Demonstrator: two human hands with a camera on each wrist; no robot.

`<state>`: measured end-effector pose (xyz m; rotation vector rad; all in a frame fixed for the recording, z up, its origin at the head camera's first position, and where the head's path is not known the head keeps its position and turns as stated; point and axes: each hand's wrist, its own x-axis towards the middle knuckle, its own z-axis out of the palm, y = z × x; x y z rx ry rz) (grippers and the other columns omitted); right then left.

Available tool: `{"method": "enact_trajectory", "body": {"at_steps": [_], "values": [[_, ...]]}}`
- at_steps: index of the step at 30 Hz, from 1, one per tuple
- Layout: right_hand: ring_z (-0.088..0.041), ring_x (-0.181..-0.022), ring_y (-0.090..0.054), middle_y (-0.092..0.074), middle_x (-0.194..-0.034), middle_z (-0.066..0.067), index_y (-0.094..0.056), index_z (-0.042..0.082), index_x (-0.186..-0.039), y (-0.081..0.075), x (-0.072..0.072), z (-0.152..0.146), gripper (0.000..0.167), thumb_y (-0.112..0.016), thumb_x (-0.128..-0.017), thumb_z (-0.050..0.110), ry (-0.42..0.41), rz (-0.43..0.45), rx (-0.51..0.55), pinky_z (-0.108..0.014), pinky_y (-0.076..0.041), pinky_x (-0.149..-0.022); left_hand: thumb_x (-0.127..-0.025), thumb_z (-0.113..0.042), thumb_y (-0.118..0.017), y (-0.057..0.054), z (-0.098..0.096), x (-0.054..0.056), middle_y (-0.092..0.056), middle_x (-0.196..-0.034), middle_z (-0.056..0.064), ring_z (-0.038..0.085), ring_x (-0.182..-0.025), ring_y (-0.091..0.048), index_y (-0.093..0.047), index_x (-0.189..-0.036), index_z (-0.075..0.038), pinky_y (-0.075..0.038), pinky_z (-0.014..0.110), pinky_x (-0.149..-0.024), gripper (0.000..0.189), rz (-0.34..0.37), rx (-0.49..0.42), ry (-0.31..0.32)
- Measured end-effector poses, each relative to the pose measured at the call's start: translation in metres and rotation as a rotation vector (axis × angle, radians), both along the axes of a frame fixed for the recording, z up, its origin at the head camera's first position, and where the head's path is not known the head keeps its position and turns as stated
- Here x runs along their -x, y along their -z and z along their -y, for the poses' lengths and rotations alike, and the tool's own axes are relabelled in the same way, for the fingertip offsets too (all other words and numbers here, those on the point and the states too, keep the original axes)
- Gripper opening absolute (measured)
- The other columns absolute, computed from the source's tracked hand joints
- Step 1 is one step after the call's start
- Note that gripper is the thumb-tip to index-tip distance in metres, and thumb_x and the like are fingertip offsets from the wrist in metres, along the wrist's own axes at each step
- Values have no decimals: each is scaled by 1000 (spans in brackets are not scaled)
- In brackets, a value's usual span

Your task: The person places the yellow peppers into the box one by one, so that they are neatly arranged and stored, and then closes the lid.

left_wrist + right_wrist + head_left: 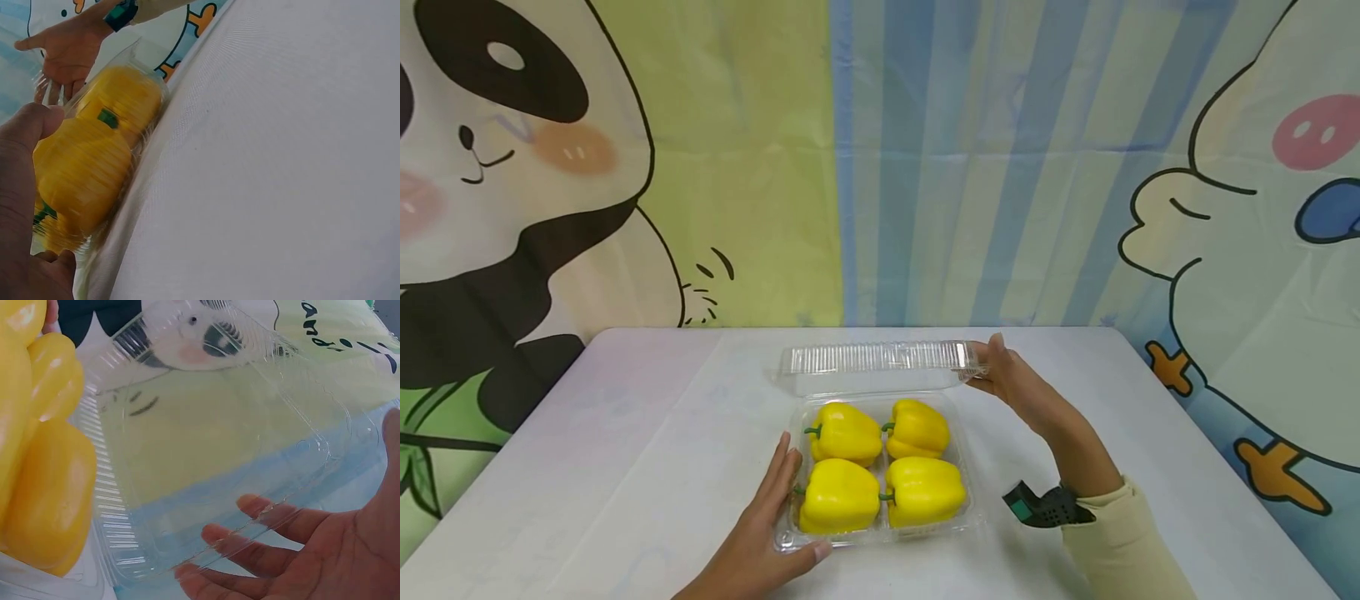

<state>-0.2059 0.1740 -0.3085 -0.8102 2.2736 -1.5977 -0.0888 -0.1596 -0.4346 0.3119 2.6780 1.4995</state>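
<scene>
A clear plastic clamshell box lies on the table with several yellow bell peppers in its compartments, their green stems pointing left. Its transparent ribbed lid stands raised at the back. My left hand rests against the box's left side, thumb at the front corner and fingers extended along the edge. At the lid's right end, my right hand touches it from outside. In the right wrist view, the fingers of that hand lie fairly straight along the lid's edge, with the thumb held apart.
A white-covered table lies under the box. Behind it hangs a cartoon curtain with a panda on the left and a white figure on the right. A dark strapped device sits on the right wrist.
</scene>
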Motion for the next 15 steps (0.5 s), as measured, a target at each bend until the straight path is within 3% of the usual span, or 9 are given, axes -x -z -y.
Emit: {"method": "enact_trajectory", "body": {"at_steps": [7,15], "values": [[-44,-134,-35,-41,-146,-23,-37,-2,-147,6,-2,-1,75,-23,-102,56,-38,-32,0,-59,-22,-110,-76,-50,-79,-2,-1,0,8,-162,-7,23,-144,-12,-12,-157,-14,-22,46,-108,111,8,14,2],[-41,-138,-29,-39,-150,-15,-42,1,-146,16,-6,-9,71,-24,-103,55,-72,-128,-8,-73,-20,-103,-75,-50,-80,-1,0,1,5,-162,-9,20,-144,-13,-10,-158,-17,-22,47,-108,113,1,11,-2]]}}
